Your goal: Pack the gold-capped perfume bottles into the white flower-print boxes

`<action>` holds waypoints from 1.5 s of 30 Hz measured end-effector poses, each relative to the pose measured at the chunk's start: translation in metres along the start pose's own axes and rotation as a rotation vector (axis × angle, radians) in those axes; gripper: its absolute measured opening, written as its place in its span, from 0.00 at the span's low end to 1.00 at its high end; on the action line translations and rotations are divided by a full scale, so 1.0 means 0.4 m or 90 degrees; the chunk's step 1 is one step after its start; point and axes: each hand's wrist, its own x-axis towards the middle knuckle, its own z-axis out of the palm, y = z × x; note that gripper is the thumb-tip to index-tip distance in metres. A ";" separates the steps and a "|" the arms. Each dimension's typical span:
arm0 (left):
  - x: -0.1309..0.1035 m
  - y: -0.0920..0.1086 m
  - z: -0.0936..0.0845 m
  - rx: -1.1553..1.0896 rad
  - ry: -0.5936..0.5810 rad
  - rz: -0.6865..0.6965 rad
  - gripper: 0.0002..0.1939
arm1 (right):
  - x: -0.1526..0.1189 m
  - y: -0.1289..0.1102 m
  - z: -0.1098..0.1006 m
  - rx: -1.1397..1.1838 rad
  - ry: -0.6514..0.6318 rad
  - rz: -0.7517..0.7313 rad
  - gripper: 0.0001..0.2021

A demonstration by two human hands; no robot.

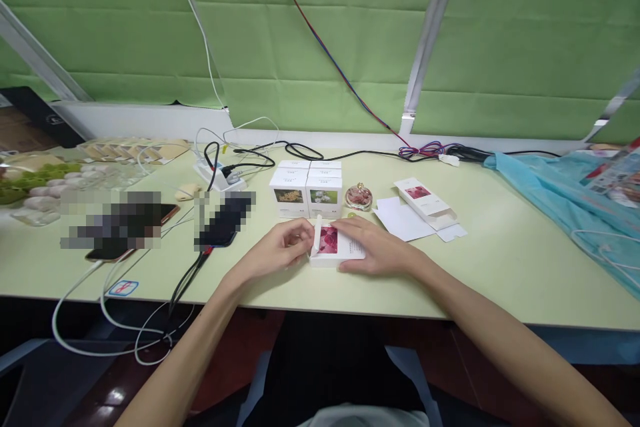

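Note:
A small white cardboard box with a pink flower picture lies on the table in front of me. Its left end flap stands up. My right hand grips the box from the right, fingers over the far side and thumb at the near side. At the flapped end, my left hand has its fingers curled in against the box; part of the fingertips is hidden. Just beyond stands a round glass jar with a gold-coloured lid and reddish contents. Several white boxes with flower pictures stand grouped behind my left hand.
Another white box lies with its end open beside a white paper sheet. Two phones, one a black phone, lie left with cables. A power strip, egg trays and blue plastic sheeting occupy the sides.

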 end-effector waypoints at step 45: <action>-0.010 -0.025 0.044 0.000 0.178 -0.041 0.24 | -0.006 0.001 -0.009 0.123 0.002 0.058 0.38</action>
